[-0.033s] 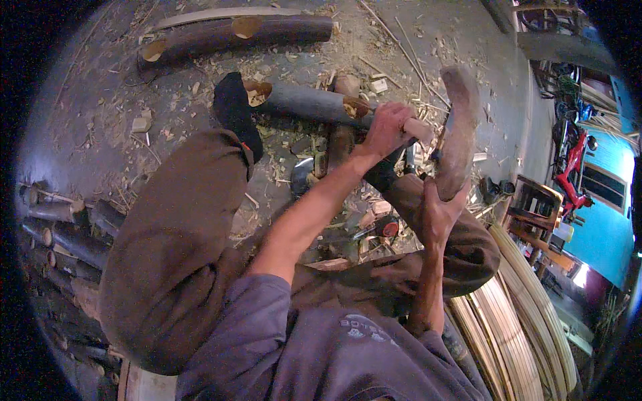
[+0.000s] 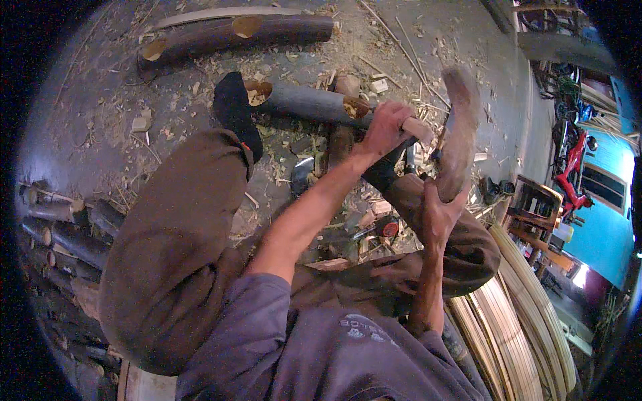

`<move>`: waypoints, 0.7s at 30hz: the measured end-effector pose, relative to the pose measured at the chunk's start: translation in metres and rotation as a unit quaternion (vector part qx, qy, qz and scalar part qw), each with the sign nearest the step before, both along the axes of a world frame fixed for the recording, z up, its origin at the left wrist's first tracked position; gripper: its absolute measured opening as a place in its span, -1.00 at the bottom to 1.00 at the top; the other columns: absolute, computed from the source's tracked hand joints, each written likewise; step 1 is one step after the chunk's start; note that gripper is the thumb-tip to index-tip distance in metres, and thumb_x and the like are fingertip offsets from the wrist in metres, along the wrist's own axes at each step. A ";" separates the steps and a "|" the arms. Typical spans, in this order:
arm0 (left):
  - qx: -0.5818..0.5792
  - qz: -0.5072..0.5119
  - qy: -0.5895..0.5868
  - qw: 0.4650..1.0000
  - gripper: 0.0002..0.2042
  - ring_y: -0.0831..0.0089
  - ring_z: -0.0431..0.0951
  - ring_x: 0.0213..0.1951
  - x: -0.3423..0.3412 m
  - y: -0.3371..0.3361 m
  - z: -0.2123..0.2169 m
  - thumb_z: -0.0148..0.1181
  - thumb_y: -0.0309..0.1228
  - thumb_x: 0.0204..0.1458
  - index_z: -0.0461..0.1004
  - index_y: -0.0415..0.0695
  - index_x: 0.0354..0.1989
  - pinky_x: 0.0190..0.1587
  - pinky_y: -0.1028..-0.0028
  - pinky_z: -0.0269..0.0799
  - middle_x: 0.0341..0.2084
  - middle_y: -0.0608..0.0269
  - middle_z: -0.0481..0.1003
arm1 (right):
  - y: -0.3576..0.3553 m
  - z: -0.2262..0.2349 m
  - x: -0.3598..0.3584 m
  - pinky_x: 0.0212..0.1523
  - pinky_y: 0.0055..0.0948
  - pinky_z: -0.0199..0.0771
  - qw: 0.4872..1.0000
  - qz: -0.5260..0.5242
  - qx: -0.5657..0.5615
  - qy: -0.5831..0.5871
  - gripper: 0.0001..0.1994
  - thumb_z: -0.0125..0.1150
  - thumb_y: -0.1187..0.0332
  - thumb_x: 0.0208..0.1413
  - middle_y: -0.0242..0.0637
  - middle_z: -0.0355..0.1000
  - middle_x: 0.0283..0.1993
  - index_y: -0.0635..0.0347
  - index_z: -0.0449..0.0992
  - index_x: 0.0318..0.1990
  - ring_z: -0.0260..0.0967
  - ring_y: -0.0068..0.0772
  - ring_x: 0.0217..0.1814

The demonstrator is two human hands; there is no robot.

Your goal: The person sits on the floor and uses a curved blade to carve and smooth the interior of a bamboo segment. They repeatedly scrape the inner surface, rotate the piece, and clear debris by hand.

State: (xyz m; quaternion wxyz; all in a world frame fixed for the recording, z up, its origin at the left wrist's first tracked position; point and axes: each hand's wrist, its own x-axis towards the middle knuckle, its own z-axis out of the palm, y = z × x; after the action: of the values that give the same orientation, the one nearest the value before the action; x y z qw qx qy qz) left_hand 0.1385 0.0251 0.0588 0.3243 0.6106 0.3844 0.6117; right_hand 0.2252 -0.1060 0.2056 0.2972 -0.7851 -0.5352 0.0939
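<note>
My left hand [image 2: 386,127] is closed around a pale wooden tool handle [image 2: 418,128]; the tool's working end is hidden behind the hand and the wood. My right hand [image 2: 435,217] grips the lower end of a curved, rough-hewn wooden piece [image 2: 459,127] that stands upright just right of the handle. Both hands are above my knees in brown trousers. A dark log [image 2: 304,101] with pale cut ends lies on the ground just beyond my left hand, beside my foot in a black sock [image 2: 234,110].
A longer notched log [image 2: 234,32] lies at the top. More logs [image 2: 60,227] are stacked at the left. Wood chips cover the ground, with a metal blade [image 2: 302,172] and a red-tipped tool [image 2: 386,228] among them. Bent wooden strips [image 2: 515,327] lie at lower right, beside a wooden frame [image 2: 531,200].
</note>
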 end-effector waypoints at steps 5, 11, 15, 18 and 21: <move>0.001 -0.007 0.024 1.000 -0.68 0.10 0.45 -0.21 -0.003 0.008 -0.015 0.36 -0.39 -0.36 0.48 -0.07 -0.34 -0.17 0.18 0.30 -0.36 0.17 0.50 | -0.002 0.008 -0.006 -0.38 -0.54 0.32 0.997 -0.005 -0.015 0.071 -0.32 0.20 0.48 -0.05 -0.23 0.35 -0.21 0.37 0.03 0.24 0.31 -0.50 -0.37; 0.003 0.005 0.009 1.000 -0.63 0.11 0.46 -0.14 -0.007 0.006 -0.021 0.36 -0.42 -0.35 0.49 -0.06 -0.25 -0.12 0.19 0.30 -0.30 0.17 0.51 | -0.004 0.007 -0.013 -0.24 -0.51 0.36 0.999 0.011 0.032 0.038 -0.36 0.24 0.49 -0.08 -0.22 0.35 -0.20 0.38 0.08 0.18 0.33 -0.42 -0.30; 0.040 0.017 0.026 0.999 -0.65 0.12 0.47 -0.17 -0.010 0.005 -0.018 0.33 -0.43 -0.32 0.48 -0.06 -0.25 -0.13 0.19 0.29 -0.31 0.16 0.50 | -0.022 -0.023 -0.002 -0.07 -0.42 0.34 0.995 -0.035 0.086 0.042 -0.33 0.30 0.47 -0.12 -0.19 0.32 -0.14 0.40 0.11 0.16 0.31 -0.30 -0.14; 0.050 0.016 -0.001 0.999 -0.67 0.12 0.46 -0.18 -0.008 0.008 -0.027 0.32 -0.46 -0.31 0.48 -0.06 -0.26 -0.14 0.20 0.28 -0.31 0.15 0.49 | -0.015 -0.034 -0.012 -0.01 -0.36 0.33 0.998 -0.005 0.032 0.055 -0.32 0.34 0.46 -0.15 -0.14 0.32 -0.11 0.43 0.12 0.13 0.30 -0.27 -0.09; 0.042 0.016 0.000 0.999 -0.67 0.11 0.45 -0.19 -0.013 0.014 -0.042 0.31 -0.47 -0.30 0.46 -0.07 -0.26 -0.15 0.20 0.28 -0.32 0.15 0.49 | 0.003 -0.040 -0.028 0.02 -0.31 0.32 0.995 0.045 -0.044 0.080 -0.32 0.37 0.46 -0.18 -0.08 0.32 -0.07 0.46 0.13 0.11 0.29 -0.25 -0.04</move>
State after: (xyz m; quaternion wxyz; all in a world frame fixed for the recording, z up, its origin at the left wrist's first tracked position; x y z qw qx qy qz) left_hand 0.1254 0.0395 0.0172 0.2883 0.6174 0.3686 0.6323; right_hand 0.1974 -0.1030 0.1658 0.2996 -0.7626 -0.5396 0.1936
